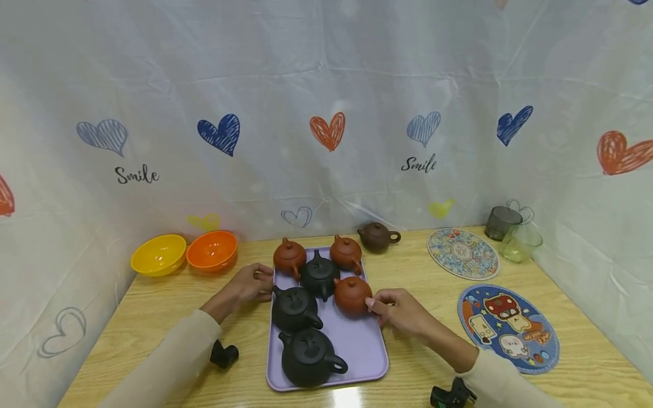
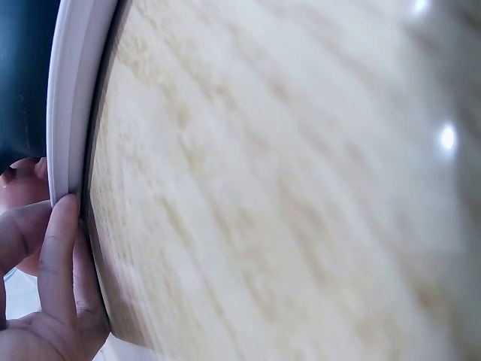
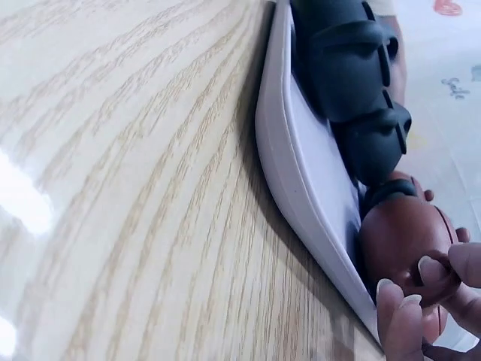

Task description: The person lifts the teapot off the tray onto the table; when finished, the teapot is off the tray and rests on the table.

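Note:
My right hand (image 1: 403, 310) pinches the handle of a reddish-brown teapot (image 1: 352, 296) over the right side of a lilac tray (image 1: 354, 362). In the right wrist view, thumb and fingertips (image 3: 432, 271) close round that handle. My left hand (image 1: 252, 283) is at the tray's left edge, and the left wrist view shows its fingers (image 2: 60, 256) gripping the rim. Two more reddish-brown teapots, left (image 1: 289, 256) and right (image 1: 346, 253), sit at the tray's far end. Three black teapots, far (image 1: 319, 275), middle (image 1: 294, 310) and near (image 1: 308, 357), stand down its middle and left side.
A dark brown teapot (image 1: 376, 237) stands behind the tray. Yellow (image 1: 159, 255) and orange (image 1: 211, 251) bowls are at back left. Two round mats (image 1: 463, 253), a grey cup (image 1: 502, 222) and a green cup (image 1: 520, 243) lie right. Black devices hang near both wrists.

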`<state>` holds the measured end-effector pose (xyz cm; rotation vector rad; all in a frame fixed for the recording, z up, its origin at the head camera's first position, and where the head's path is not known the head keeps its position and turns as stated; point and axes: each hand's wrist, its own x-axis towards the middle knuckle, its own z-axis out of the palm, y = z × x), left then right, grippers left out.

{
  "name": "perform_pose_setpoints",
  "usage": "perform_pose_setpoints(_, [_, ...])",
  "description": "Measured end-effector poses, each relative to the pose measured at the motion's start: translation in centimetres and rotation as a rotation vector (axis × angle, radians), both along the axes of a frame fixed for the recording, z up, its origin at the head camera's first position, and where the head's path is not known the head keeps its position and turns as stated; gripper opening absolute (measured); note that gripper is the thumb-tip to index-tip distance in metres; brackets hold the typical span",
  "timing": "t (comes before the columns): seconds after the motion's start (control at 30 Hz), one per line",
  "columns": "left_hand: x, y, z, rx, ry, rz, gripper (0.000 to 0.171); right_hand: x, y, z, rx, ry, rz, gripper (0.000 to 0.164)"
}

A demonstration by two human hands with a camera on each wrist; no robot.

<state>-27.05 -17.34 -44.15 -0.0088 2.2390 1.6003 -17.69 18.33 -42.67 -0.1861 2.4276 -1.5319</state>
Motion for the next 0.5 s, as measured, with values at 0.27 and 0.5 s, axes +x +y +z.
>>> perform_pose_setpoints(0.27, [0.0,0.0,-0.1,-0.004,0.000,-0.002,0.040,0.1,0.7,0.1,-0.045,-0.046,0.030,0.031])
perform_pose_setpoints(0.5, [0.2,0.0,0.2,-0.010,0.013,-0.019,0.040,0.4,1.1,0.2,-0.061,-0.085,0.047,0.032])
